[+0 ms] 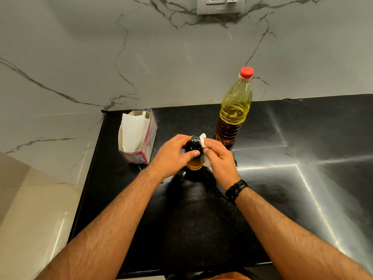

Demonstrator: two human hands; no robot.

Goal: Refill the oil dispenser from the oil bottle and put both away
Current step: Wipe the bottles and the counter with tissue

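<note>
The oil dispenser [194,146], a small glass bottle with a black top and yellow oil inside, stands upright on the black counter [201,219]. My left hand [173,154] is wrapped around its upper part, thumb across the front. My right hand [218,158] presses a white tissue [202,141] against the dispenser's right side near the top. The oil bottle [234,110], clear plastic with a red cap on and yellow oil inside, stands upright behind and to the right, untouched.
An open tissue box [139,138] with white sheets showing stands left of the dispenser. A marble wall rises behind the counter, with a socket plate [221,5] at the top. The counter's left edge drops to a pale tiled floor.
</note>
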